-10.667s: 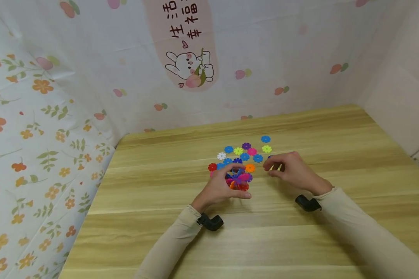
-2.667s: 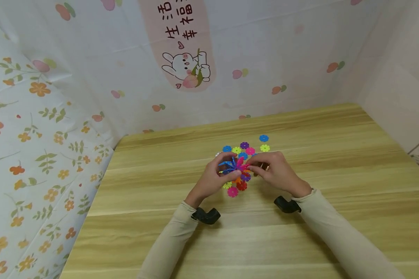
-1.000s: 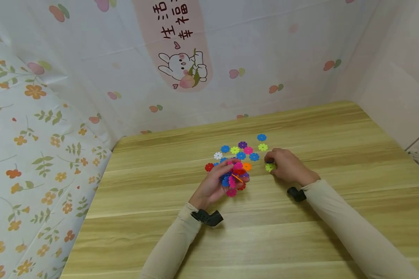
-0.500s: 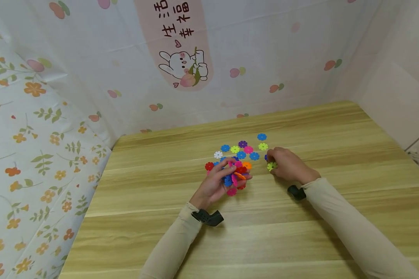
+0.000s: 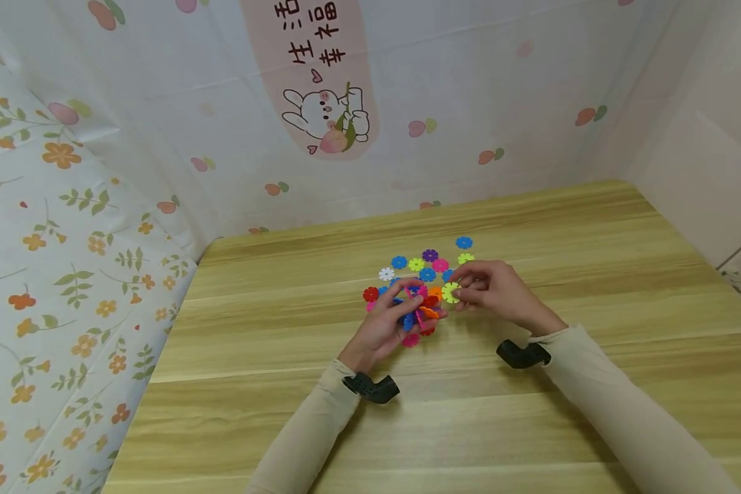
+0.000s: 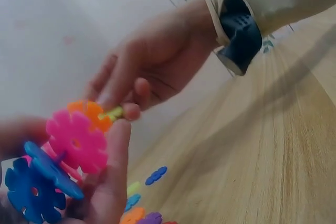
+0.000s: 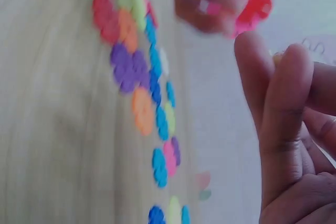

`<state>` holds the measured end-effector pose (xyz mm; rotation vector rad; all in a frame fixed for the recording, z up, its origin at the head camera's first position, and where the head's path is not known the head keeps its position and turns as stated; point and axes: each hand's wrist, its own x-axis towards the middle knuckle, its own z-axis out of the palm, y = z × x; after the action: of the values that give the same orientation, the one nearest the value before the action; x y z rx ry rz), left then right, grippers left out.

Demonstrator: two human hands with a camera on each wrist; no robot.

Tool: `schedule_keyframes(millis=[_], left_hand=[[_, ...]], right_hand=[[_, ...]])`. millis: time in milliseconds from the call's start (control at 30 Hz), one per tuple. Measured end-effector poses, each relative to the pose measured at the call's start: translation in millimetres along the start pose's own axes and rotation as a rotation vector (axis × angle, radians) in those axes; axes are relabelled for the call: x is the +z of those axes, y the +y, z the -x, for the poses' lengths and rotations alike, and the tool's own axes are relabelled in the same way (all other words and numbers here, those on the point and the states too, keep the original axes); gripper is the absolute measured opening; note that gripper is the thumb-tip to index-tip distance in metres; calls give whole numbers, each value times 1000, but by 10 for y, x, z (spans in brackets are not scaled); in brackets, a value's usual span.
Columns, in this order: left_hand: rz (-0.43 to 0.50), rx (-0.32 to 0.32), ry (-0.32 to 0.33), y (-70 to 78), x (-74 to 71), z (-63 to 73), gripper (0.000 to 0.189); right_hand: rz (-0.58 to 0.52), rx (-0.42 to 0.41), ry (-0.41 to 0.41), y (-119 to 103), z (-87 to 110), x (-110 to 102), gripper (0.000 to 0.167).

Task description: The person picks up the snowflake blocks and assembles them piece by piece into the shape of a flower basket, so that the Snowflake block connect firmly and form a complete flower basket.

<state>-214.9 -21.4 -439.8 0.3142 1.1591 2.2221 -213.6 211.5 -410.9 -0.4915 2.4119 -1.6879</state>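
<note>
Above wooden table (image 5: 531, 425) — left hand (image 5: 385, 322) fingers grip disc cluster (image 5: 421, 309); right hand (image 5: 494, 291) fingers pinch yellow-green disc (image 5: 450, 293).

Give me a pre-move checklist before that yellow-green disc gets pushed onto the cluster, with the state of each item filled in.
1. Right hand pinches the yellow-green disc: ok.
2. Left hand grips the assembled cluster firmly: ok; fingers curl round it in the head view.
3. Disc is brought up to the cluster: ok; in the left wrist view its edge sits against the orange piece.
4. Disc's slot lines up with a slot on the cluster: cannot tell; too small, and the right wrist view is blurred.
5. Loose discs lie clear of the hands' work on the table: ok; they sit just behind.
</note>
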Motion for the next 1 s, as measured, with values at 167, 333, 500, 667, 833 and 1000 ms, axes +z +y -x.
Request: schedule_keyframes(millis=[167, 333, 500, 667, 833, 1000], left_hand=[[-49, -8, 31, -8, 16, -5, 39], [-94, 4, 33, -35, 14, -10, 38], [-170, 28, 43, -55, 30, -19, 36], [-388, 46, 99, -62, 67, -15, 34], [-472, 26, 134, -61, 92, 0, 38], [-468, -9, 105, -51, 71, 9, 38]], right_hand=[[-15, -47, 24, -85, 13, 65, 18], [81, -97, 64, -128, 18, 115, 14], [241, -170, 112, -198, 40, 174, 12], [374, -214, 161, -224, 43, 237, 12], [339, -181, 160, -231, 42, 282, 10], [266, -153, 111, -201, 12, 266, 9]])
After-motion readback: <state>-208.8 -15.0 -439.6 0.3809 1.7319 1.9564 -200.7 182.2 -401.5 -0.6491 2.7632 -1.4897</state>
